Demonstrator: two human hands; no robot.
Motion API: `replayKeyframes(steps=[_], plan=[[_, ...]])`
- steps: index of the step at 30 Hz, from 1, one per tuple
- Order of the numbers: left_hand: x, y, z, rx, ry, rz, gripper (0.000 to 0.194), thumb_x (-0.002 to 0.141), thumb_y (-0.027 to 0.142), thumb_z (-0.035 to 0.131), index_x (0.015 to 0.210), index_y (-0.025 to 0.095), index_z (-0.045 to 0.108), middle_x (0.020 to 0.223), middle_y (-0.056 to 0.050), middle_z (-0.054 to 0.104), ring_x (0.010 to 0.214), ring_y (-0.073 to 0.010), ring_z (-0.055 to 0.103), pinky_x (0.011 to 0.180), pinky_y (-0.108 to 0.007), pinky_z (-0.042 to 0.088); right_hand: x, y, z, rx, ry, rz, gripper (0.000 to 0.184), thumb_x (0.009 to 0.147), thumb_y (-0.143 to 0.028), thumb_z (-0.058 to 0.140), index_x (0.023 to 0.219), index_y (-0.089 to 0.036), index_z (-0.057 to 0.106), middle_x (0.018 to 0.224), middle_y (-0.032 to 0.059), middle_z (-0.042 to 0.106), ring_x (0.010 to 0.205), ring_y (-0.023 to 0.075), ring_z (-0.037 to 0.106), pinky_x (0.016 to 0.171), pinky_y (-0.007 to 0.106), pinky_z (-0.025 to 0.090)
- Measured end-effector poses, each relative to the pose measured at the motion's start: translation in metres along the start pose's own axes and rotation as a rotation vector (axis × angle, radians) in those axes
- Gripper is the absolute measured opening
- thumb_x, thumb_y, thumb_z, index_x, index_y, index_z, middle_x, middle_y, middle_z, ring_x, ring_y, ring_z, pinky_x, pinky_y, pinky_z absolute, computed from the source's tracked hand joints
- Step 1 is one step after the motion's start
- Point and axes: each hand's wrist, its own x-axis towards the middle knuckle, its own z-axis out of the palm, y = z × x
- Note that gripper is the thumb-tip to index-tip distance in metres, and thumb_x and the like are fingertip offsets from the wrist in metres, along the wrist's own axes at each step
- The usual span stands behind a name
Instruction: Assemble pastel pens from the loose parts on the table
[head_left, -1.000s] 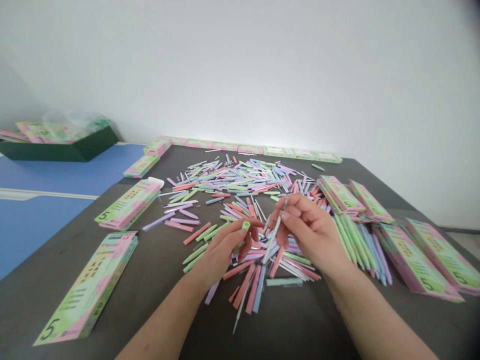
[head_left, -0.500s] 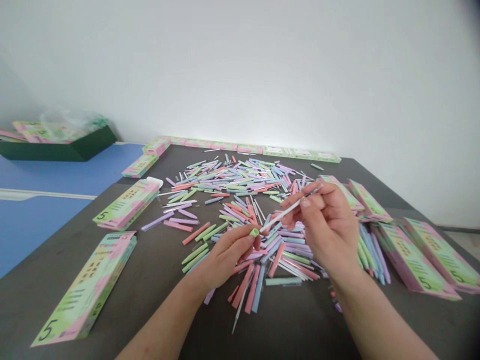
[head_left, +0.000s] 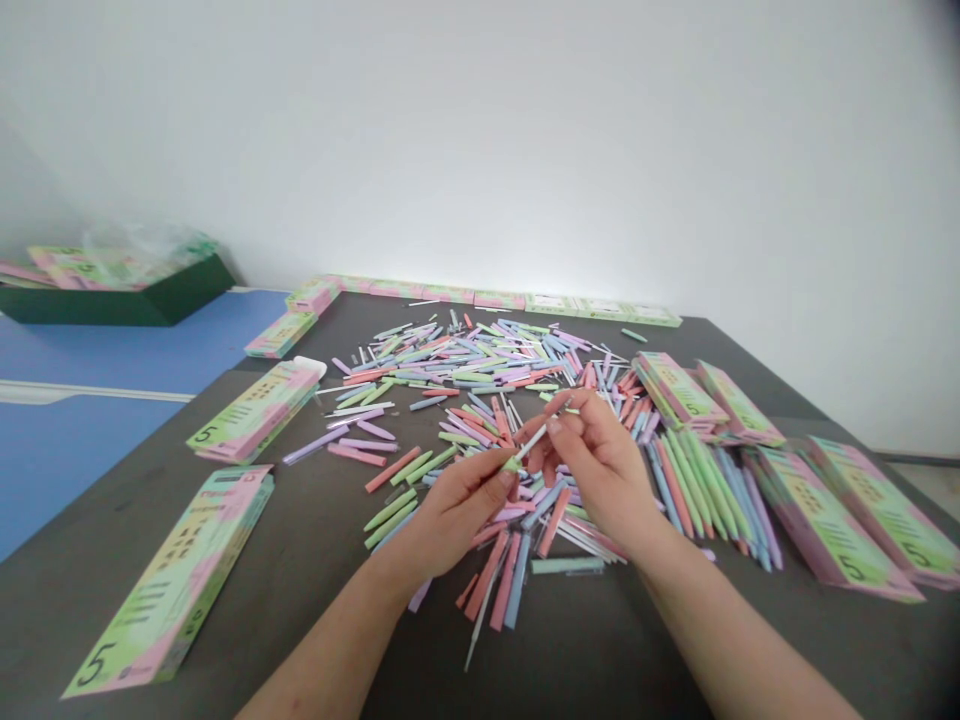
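Observation:
My left hand is closed around a green pen barrel, and only its open end shows past my fingertips. Between the thumb and fingers of my right hand is a thin white pen refill. The refill's lower end is at the mouth of the barrel and seems to be partly inside it. Under and around both hands lies a loose heap of pen parts in green, blue, purple and coral, with white refills among them.
Several pens lie side by side on the right, next to printed boxes. More boxes lie on the left, and a row of them lines the far edge. A dark green tray stands far left on a blue surface.
My right hand has moved left and down, bringing the refill from just beside the barrel's mouth into it. My left hand has stayed nearly still, holding the barrel.

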Motion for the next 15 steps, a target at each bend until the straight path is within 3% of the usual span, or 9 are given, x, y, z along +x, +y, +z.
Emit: replayKeyframes(steps=[15], plan=[[0.001,-0.002,0.002,0.009,0.052,0.056,0.033,0.089,0.039,0.055,0.108,0.014,0.064,0.06,0.004,0.04,0.052,-0.0078,0.031,0.048,-0.021,0.027,0.004,-0.005,-0.011,0.014,-0.095,0.044,0.019,0.091,-0.037,0.054,0.094,-0.021,0.045,0.085,0.0027,0.068,0.058,0.0102,0.06,0.048,0.022,0.046]])
